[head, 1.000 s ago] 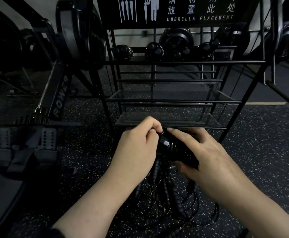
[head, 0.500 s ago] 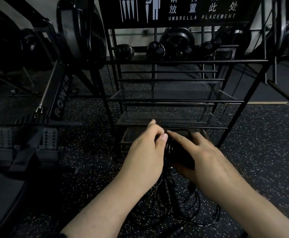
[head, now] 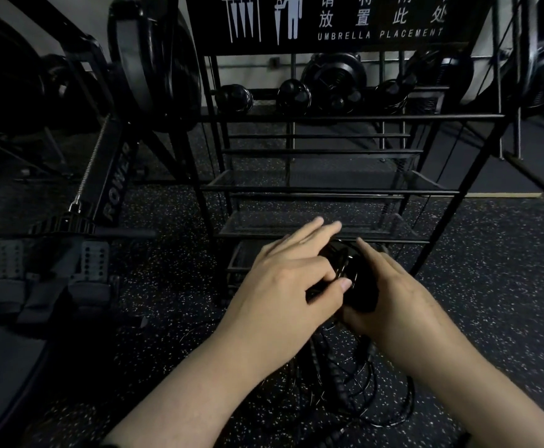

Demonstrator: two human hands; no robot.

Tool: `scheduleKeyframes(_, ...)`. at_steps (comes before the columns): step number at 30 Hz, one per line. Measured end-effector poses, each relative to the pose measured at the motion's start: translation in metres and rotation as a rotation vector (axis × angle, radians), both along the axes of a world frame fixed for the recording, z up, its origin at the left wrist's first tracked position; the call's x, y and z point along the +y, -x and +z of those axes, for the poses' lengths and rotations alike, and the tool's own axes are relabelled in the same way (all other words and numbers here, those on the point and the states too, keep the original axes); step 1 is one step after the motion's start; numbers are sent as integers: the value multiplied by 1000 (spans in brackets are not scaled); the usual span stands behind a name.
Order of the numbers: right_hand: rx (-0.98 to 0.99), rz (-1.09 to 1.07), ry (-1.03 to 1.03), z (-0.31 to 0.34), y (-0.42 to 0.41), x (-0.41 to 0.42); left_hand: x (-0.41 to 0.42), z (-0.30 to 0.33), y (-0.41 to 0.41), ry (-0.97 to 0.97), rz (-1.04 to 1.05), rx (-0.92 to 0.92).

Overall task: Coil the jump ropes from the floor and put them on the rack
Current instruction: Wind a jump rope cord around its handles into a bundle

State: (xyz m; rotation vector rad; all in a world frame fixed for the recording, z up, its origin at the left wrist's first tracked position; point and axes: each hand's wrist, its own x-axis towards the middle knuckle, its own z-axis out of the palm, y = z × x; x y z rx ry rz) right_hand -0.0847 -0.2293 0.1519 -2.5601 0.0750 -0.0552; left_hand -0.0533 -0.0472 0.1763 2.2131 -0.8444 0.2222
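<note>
Holding the black bundle of jump ropes [head: 357, 279] between both hands, I work just in front of the rack's [head: 325, 189] low front edge. My right hand [head: 403, 299] has its fingers [head: 366, 250] curled around the bundle. My left hand [head: 283, 279] pinches it with the thumb, while two fingers point straight out. Loose loops [head: 354, 392] hang down to the speckled floor [head: 490, 286]. I think I should keep the coil tight and lift every loop before I set it on a shelf. I count two hands and one rack. How many ropes are tangled together I cannot tell.
</note>
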Motion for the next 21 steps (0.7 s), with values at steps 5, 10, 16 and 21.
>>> scheduleKeyframes(5, -30, -15, 7, 5, 1, 4, -3, -6, 0, -34, 38, -20)
scheduleKeyframes(10, -50, -47, 25, 5, 1, 9, -15, -9, 8, -20, 245, 101)
scheduleKeyframes(16, -75, -61, -15, 4, 2, 12, -11, -4, 3, 269, 183, 481)
scheduleKeyframes(21, 67, -139, -459, 7, 2, 13, -10, -10, -6, 704, 370, 711)
